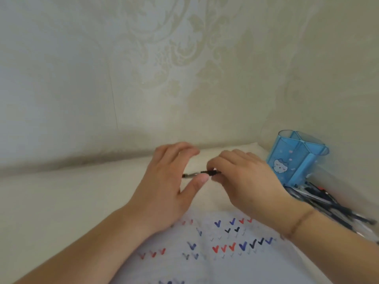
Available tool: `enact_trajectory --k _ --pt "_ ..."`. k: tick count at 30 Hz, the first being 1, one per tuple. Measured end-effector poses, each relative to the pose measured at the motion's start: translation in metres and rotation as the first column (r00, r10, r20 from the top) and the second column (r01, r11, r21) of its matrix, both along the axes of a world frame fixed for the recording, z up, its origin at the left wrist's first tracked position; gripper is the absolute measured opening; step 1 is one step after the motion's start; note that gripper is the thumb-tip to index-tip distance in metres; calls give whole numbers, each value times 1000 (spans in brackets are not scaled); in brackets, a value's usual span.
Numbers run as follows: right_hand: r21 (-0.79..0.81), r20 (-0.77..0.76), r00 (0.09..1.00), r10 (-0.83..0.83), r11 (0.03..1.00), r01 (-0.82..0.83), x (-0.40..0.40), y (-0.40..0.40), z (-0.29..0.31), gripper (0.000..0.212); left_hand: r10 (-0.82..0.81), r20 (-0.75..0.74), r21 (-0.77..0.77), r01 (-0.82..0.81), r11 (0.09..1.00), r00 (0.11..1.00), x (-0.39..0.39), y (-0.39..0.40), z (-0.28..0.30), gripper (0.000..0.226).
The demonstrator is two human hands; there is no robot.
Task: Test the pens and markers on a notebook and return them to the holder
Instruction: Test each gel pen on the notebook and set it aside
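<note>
A thin black and silver pen (202, 173) lies level between my two hands, above the table. My right hand (244, 181) pinches its dark right end with curled fingers. My left hand (174, 181) has its thumb tip against the pen's middle, while its fingers arch over the pen without clearly touching it. Below my wrists lies the white notebook page (215, 259), covered with several red, blue and black tick marks. A blue translucent pen holder (295, 158) with a cartoon face stands upright at the right, and no pens show above its rim.
A pile of several dark blue and black pens (328, 203) lies on the table at the holder's foot, right of my right wrist. A patterned cream wall (164, 68) rises close behind the pale table (61, 191).
</note>
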State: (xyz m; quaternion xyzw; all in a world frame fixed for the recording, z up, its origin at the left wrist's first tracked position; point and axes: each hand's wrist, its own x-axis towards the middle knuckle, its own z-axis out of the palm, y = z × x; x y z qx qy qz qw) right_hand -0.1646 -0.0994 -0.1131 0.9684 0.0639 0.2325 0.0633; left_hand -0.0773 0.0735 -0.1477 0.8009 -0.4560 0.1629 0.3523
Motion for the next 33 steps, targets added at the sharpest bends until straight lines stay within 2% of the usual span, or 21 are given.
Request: enact_trajectory --k 4,7,11,13,15,17,18,19,20,21,22,23,25,26,27,30,31,33 --pt "113 17 1000 3 994 -5 -63 10 2 12 -273 31 199 261 944 962 -8 -2 -1 39" --pt "179 -12 1000 -3 984 5 -89 5 -17 18 -423 42 246 401 882 905 -14 -5 -4 35" --pt "400 -50 999 -19 916 37 -105 -11 -32 23 -441 34 200 426 882 897 -9 -1 -3 36" --pt "534 -37 999 -17 845 35 -107 -20 -31 25 -419 21 164 410 897 908 -8 1 -3 37" --pt "730 77 997 -13 682 -47 -107 -23 -28 32 -417 10 147 411 900 909 -10 0 -3 34" --pt "818 233 971 -53 551 -165 -108 -20 -21 32 -426 -9 155 422 893 905 -11 -2 -5 32" --pt "867 291 954 -78 442 -228 -109 -19 -17 31 -431 -15 163 427 889 902 -11 -2 -5 32" --pt "919 323 943 -80 262 -293 -110 -19 -13 30 -435 -21 170 432 886 900 -11 -2 -6 31" --pt "941 340 938 -70 18 -339 -110 -21 -9 28 -439 -26 174 437 883 898 -10 -2 -6 31" --pt "925 333 942 -48 -177 -336 -112 -25 -7 24 -439 -29 173 437 882 898 -10 -1 -6 30" --pt "913 312 950 -21 -271 -306 -113 -26 -5 18 -437 -29 170 435 884 899 -9 -1 -5 29" --pt "935 255 967 -3 -252 -248 -113 -26 -4 17 -435 -26 170 433 885 900 -9 -1 -5 29" --pt "992 123 991 -59 -18 -124 -112 -24 -8 38 -434 -23 177 431 885 900 -10 -1 -5 28" --pt "995 86 991 -104 65 -80 -110 -21 -10 46 -433 -27 181 430 884 901 -10 -1 -5 28" --pt "995 65 990 -129 85 -55 -107 -21 -14 45 -431 -33 183 430 884 902 -10 -1 -5 28" --pt "999 -30 996 -78 43 34 -103 -18 -19 12 -428 -42 186 428 884 903 -9 0 -5 28" --pt "995 -71 995 -67 68 76 -103 -18 -21 11 -430 -43 185 431 883 902 -9 0 -5 28" --pt "981 -126 988 -86 135 137 -102 -17 -25 24 -432 -45 185 432 883 901 -9 0 -5 28"
